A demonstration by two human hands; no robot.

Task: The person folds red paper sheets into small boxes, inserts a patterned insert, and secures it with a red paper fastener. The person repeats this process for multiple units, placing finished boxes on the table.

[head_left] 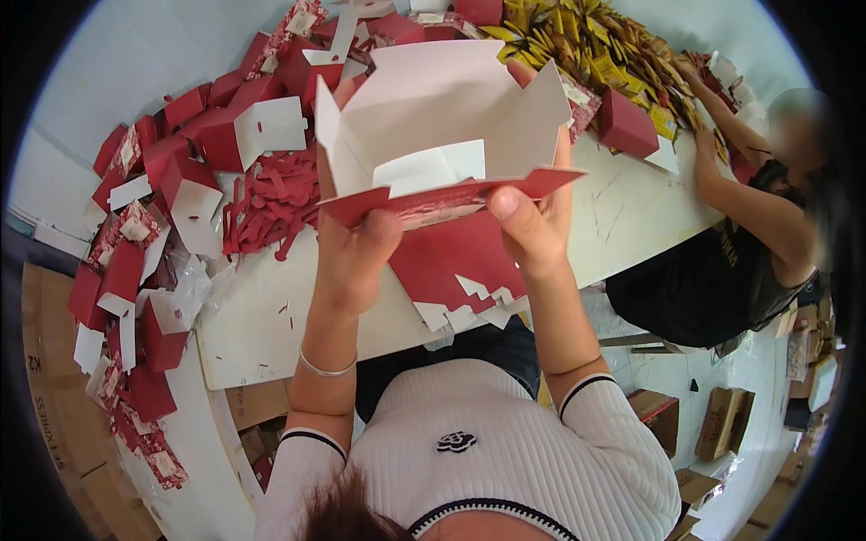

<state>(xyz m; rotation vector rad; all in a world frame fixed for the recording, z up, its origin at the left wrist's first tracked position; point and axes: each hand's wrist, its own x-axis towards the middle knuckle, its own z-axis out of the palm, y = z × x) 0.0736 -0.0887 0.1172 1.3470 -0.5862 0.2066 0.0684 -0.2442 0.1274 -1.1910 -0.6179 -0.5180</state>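
Note:
Up in front of me is a red cardboard box (pixel 442 86), its plain white inside facing me and its flaps standing out around the opening. My left hand (pixel 354 261) grips its left side, the thumb on the near red edge. On the opposite side my right hand (pixel 538 233) holds it the same way, thumb on the near flap and fingers behind the wall. A white flap lies inside the near part of the box. Below it, flat red box blanks (pixel 456 261) with white notched edges rest at the table's near edge.
Red folded boxes (pixel 207 135) are heaped along the left and back, beside a pile of red cardboard strips (pixel 271 198). Yellow packets (pixel 604 63) are piled at the back right. A co-worker (pixel 722 243) reaches toward them across the white table (pixel 622 207).

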